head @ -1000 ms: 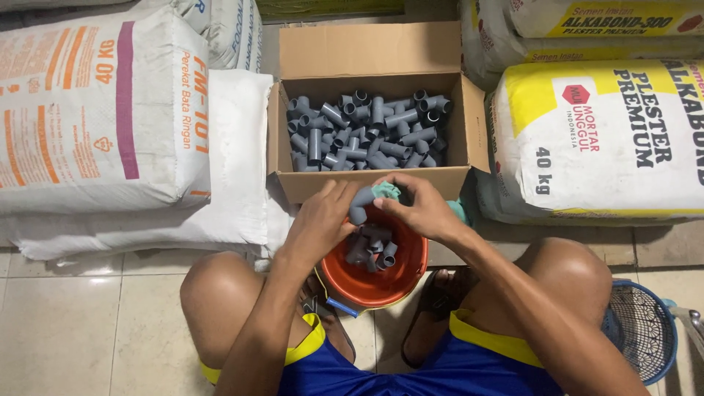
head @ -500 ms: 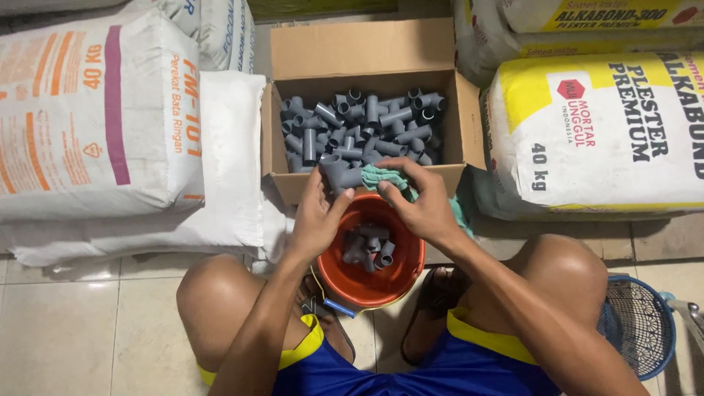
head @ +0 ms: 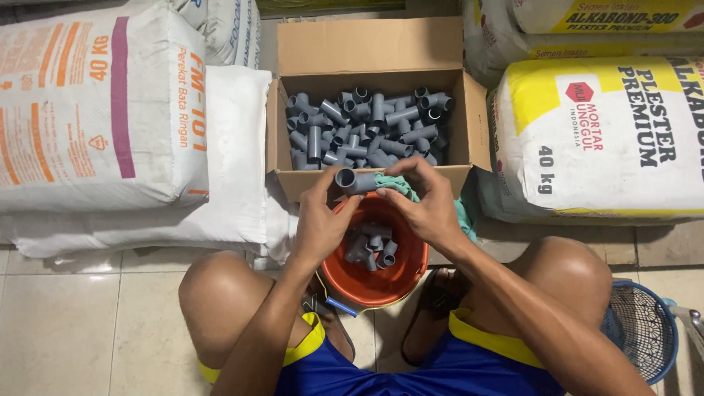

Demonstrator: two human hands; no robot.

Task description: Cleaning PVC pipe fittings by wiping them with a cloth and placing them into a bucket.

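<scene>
**Grey fitting held between both hands over the orange bowl**

Head view: The person sits on the tiled floor (head: 73,323) with knees spread and an orange bowl (head: 412,273) between the legs. Both hands meet just above the far rim of the bowl. The left hand (head: 319,224) has its fingers (head: 331,183) clamped on a short grey pipe fitting (head: 354,180), which lies level with its open end turned toward the camera. The right hand (head: 429,209) has its fingers closed on a green cloth (head: 396,185) that is pressed against the other end of the same fitting. To judge by this hold, the step in hand is the wiping of a single fitting.

More loose fittings (head: 370,246) of the same grey lie in the bottom of the bowl. Directly beyond the hands an open cardboard box (head: 367,48) stands on the floor, with its near wall touching the bowl. Its own heap of fittings (head: 367,128) fills it.

The fitting is small and smooth. Handling it further calls for one hand to keep a firm pinch while the other works the cloth around it, because a slack grip would drop it into the bowl.

A large white sack (head: 95,110) lies to the left of the box and a yellow-and-white sack (head: 609,139) to the right. A blue mesh basket (head: 645,330) sits by the right knee.
</scene>
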